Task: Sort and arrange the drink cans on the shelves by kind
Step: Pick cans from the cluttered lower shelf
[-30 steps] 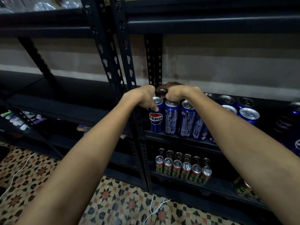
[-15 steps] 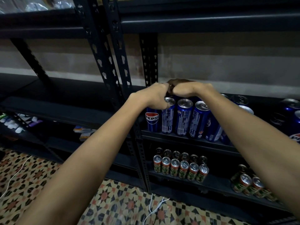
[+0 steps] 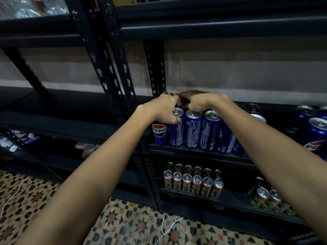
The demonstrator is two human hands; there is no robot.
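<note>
A row of tall blue Pepsi cans (image 3: pixel 192 131) stands at the left end of the middle shelf (image 3: pixel 198 153). My left hand (image 3: pixel 163 110) lies curled over the tops of the leftmost cans (image 3: pixel 159 134). My right hand (image 3: pixel 198 101) is curled over can tops just behind the front row, knuckles touching the left hand. What the fingers hold is hidden. More Pepsi cans (image 3: pixel 316 133) stand at the right of the same shelf. On the shelf below, small red-and-green cans (image 3: pixel 192 183) sit in two neat rows, with a looser group (image 3: pixel 265 198) further right.
Black perforated uprights (image 3: pixel 113 71) stand just left of my hands. The upper shelf beam (image 3: pixel 212 27) runs overhead. The left shelving bay holds small packets (image 3: pixel 85 147). White cables (image 3: pixel 168 228) lie on the patterned tile floor.
The view has shifted slightly, so the cans sit a little further right and lower in frame. Both hands stay pressed together over the leftmost Pepsi cans.
</note>
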